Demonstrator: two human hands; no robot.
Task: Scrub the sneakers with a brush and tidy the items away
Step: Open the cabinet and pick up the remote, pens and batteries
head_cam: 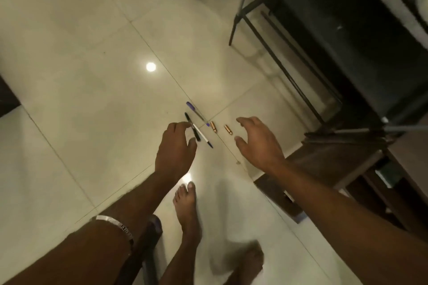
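Note:
On the pale tiled floor (81,76) lie three pens: a purple one (195,111), a black one (192,126) and a white one with a blue tip (203,137). Beside them lie two small copper-coloured cylinders (213,126) (228,129). My left hand (174,150) hovers over the near ends of the black and white pens, fingers curled, holding nothing I can see. My right hand (257,141) hangs open just right of the cylinders, fingers spread. No sneakers or brush are in view.
A dark table with thin metal legs (273,53) stands at the right, a wooden piece of furniture (335,164) below it. My bare feet (187,210) stand on the floor near the bottom. A dark object (150,238) lies beside my left leg.

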